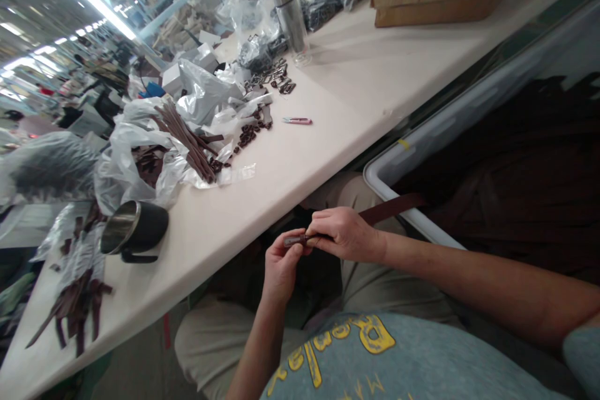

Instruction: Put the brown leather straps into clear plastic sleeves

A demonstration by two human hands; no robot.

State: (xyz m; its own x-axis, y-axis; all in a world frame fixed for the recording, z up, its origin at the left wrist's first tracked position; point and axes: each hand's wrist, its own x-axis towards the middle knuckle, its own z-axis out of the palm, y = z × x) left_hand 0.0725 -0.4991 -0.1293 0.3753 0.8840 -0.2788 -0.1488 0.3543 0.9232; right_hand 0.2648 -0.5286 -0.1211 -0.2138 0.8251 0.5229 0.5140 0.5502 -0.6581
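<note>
Just off the table (pixel 328 106) edge, above the khaki-trousered lap (pixel 379 281), a narrow brown strap (pixel 394 207) runs lengthwise from upper right to lower left, its grey-tipped end pointing left. The right hand (pixel 344 234) grips the strap between thumb and fingers, and the left hand (pixel 282 269) pinches near that tip. A white plastic bin rim (pixel 389 175) curves just beyond the strap's far end.
</note>
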